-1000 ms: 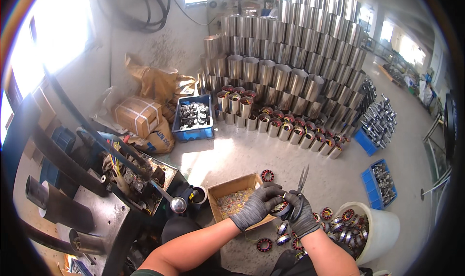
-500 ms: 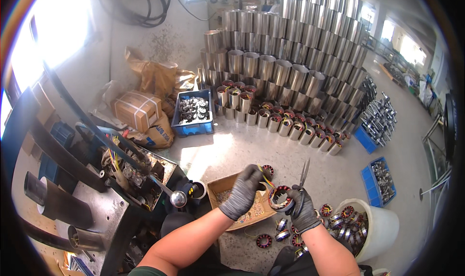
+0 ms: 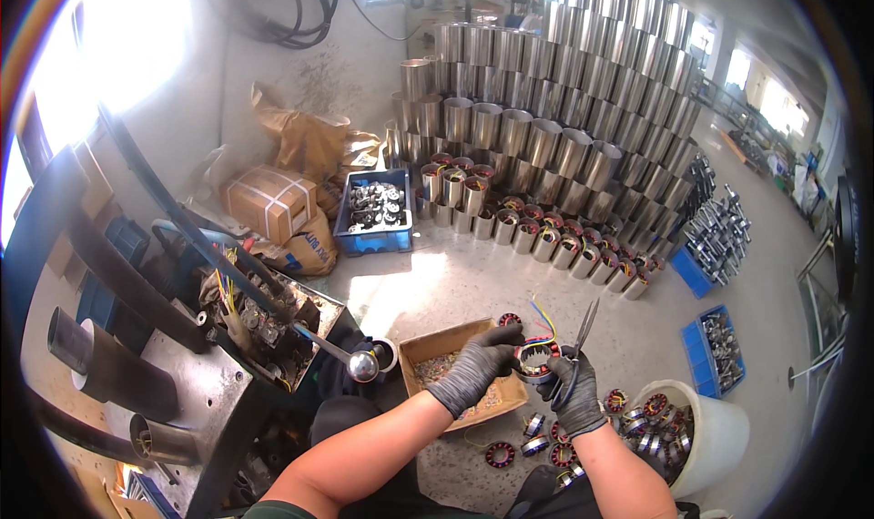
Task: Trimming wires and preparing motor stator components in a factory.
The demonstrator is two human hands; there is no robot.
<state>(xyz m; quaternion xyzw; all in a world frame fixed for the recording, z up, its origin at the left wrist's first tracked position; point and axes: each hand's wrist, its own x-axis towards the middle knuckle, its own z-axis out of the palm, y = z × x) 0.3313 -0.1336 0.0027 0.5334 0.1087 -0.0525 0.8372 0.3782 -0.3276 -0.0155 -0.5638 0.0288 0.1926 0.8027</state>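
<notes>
Here's the ring (image 3: 533, 377), up beside the carton (image 3: 443, 338), wires (image 3: 547, 316) fanning upward! The right hand (image 3: 575, 399) grips it plus 1 pair of scissors (image 3: 587, 324), blades up; the left hand (image 3: 478, 367) has fingers bunched narrow at its rim, whether gripping, can't tell.

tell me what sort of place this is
Most likely a workshop or small factory, perhaps for motor parts: shiny metal cylinders are stacked in high rows, a white tub is heaped with coil-like rings, and a ball-ended lever sticks out beside a metal workbench.
</notes>
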